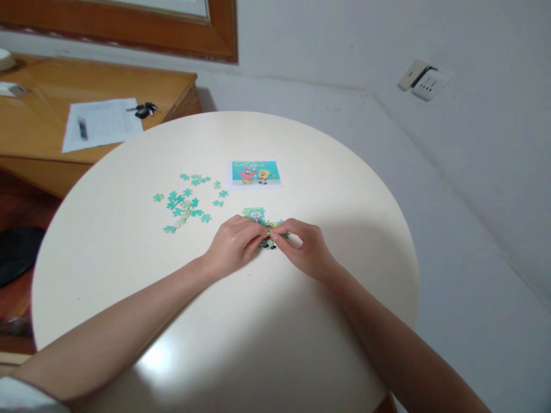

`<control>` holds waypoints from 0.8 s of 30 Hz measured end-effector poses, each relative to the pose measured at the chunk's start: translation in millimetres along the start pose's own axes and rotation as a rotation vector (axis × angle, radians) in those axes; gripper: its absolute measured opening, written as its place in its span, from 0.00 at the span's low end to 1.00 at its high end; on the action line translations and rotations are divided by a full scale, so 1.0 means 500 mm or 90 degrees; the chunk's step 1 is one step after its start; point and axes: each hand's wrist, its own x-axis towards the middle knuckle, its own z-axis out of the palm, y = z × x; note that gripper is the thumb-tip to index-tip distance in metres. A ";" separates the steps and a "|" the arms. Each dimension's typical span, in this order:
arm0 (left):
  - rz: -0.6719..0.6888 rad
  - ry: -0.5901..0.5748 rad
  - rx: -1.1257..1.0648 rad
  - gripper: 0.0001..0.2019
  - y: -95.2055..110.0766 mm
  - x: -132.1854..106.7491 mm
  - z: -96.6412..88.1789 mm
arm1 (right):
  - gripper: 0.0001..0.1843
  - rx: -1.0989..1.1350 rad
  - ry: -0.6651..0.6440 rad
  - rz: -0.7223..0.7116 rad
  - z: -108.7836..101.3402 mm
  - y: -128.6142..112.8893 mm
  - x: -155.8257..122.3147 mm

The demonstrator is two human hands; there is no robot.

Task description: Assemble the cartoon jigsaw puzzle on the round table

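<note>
A partly joined jigsaw puzzle (257, 215) lies on the table between my hands, showing a pale green cartoon face, a yellow figure and turquoise background. My left hand (235, 244) rests over its left side, fingers curled together and gripping its edge; part of the puzzle is hidden beneath. From the right, my right hand (303, 244) meets the left fingertips, thumb and forefinger pinched on a small puzzle piece that is mostly covered. Loose turquoise and pale green puzzle pieces (194, 203) are scattered to the left. Beyond the joined part lies a printed reference picture (256, 173) of cartoon characters.
The round white table (129, 241) fills the middle of the view. At the back left, a wooden desk (167, 86) bears a printed sheet (105, 123) and keys (146, 109). A wall with a socket (429, 84) stands behind and to the right.
</note>
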 end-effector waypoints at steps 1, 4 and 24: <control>-0.004 0.000 0.000 0.07 0.000 0.000 0.000 | 0.06 0.001 -0.001 -0.002 -0.001 0.000 0.000; -0.013 0.000 0.005 0.08 -0.001 0.000 -0.001 | 0.06 0.007 -0.001 -0.009 -0.001 0.001 0.001; 0.012 0.004 0.010 0.07 -0.002 -0.001 -0.002 | 0.06 0.023 0.005 0.007 -0.001 -0.005 0.002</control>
